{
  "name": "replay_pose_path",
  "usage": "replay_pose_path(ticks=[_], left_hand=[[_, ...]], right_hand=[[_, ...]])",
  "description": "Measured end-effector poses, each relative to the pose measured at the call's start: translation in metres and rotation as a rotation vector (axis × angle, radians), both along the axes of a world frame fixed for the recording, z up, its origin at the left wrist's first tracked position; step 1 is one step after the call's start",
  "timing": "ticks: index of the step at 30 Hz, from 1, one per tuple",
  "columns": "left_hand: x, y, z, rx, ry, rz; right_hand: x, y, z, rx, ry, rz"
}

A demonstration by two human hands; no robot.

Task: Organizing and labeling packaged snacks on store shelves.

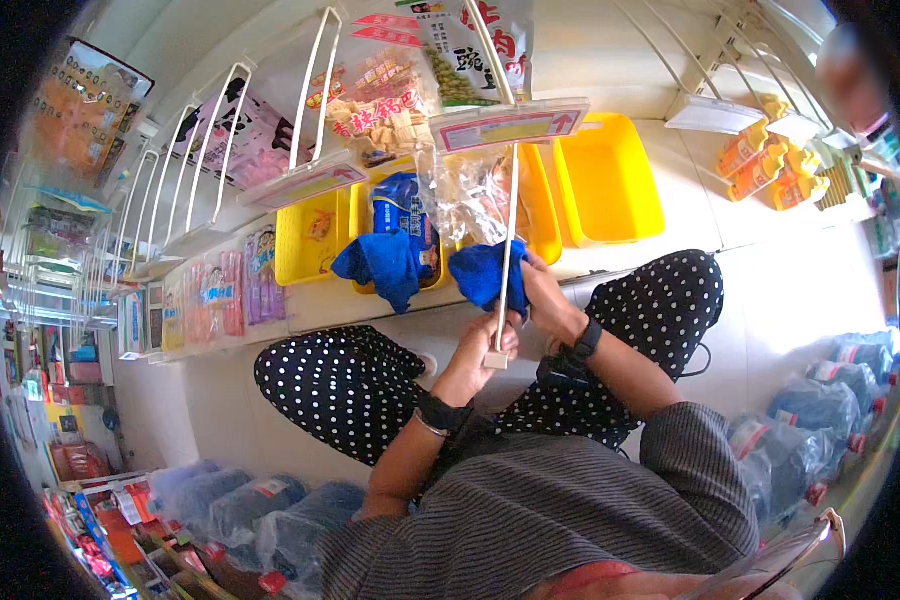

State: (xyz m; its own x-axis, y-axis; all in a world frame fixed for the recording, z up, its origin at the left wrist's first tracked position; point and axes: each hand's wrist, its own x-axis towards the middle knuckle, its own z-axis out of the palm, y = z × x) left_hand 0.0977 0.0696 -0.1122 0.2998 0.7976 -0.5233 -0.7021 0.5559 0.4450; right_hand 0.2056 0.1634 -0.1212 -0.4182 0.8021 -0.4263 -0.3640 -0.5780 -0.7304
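Observation:
My left hand (471,358) is closed around the lower part of a thin white metal rod (509,225), just above its small end block (496,361). The rod runs up behind a price-tag holder (510,124); whether its far end is attached is hidden. My right hand (551,300) grips a bunched blue cloth (487,274) beside the rod. A second blue cloth (386,262) drapes over a blue printed packet (405,206) in a yellow plastic basket (358,195). Clear plastic packaging (465,202) lies between the baskets.
A yellow basket (607,180) stands at right, another yellow basket (300,259) at left. Snack bags (382,105) hang behind white wire display hooks (217,150). Wrapped water bottles (795,427) line the floor behind me. A blurred person (851,75) is at upper right.

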Motion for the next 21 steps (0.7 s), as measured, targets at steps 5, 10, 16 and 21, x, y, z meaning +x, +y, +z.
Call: replay_pose_path(ticks=[5,10,16,21], left_hand=[[0.001,-0.003,-0.003,-0.019,0.306,-0.095],[-0.022,-0.002,-0.015,0.432,1.281,-0.083],[-0.038,0.017,0.026,0.335,0.948,0.331],[-0.035,0.020,0.028,0.355,0.838,0.158]], right_hand=[[-0.006,-0.004,0.007,0.016,0.123,-0.162],[-0.007,-0.008,-0.003,0.177,0.012,-0.119],[-0.010,-0.046,0.002,0.212,-0.091,0.191],[-0.021,-0.070,-0.001,0.524,-0.171,0.433]])
